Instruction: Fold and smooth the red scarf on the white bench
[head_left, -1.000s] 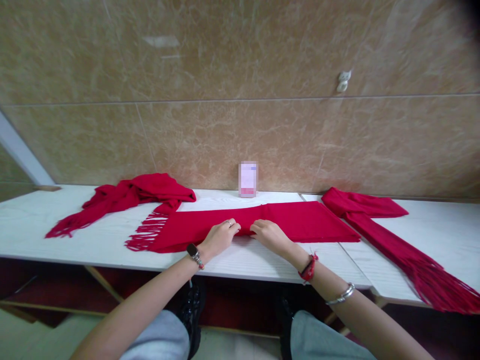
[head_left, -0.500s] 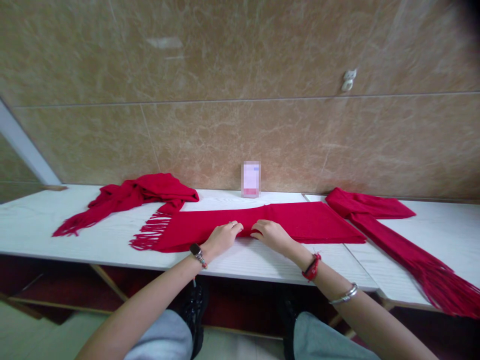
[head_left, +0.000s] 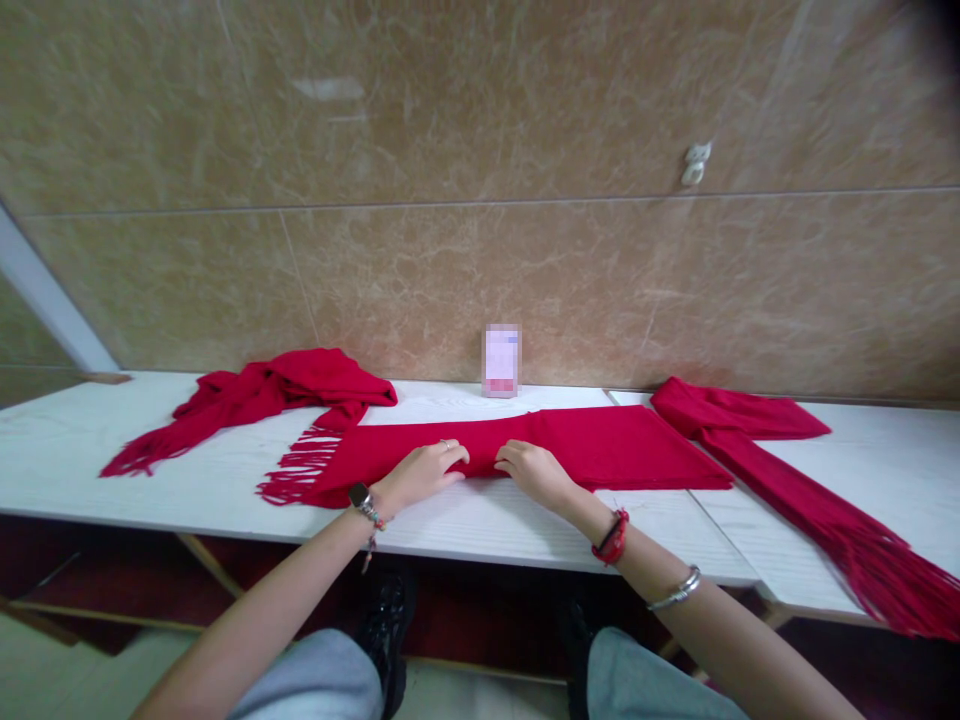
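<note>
A red fringed scarf (head_left: pixel 615 440) lies folded lengthwise in a long band across the white tabletop, its tassels at the left end. Along its near edge, my left hand (head_left: pixel 424 472) grips the cloth left of the middle, fingers curled over the fold. A short gap to the right, my right hand (head_left: pixel 534 472) pinches the same edge with bent fingers. The fingertips of both hands are partly hidden against the cloth. My left wrist carries a watch and a beaded bracelet; a red band and a silver bangle circle my right arm.
A crumpled red scarf (head_left: pixel 300 385) lies at the back left, and another red scarf (head_left: pixel 780 480) lies bent at the right, fringe at the front edge. A small blurred upright card or phone (head_left: pixel 501 360) leans by the tiled wall (head_left: pixel 480 270). Open shelves (head_left: pixel 120 580) sit below the white tabletop (head_left: pixel 480 520).
My left hand has slid left along the scarf's near edge, widening the gap between my hands. My right hand has shifted only slightly left. The scarves look the same.
</note>
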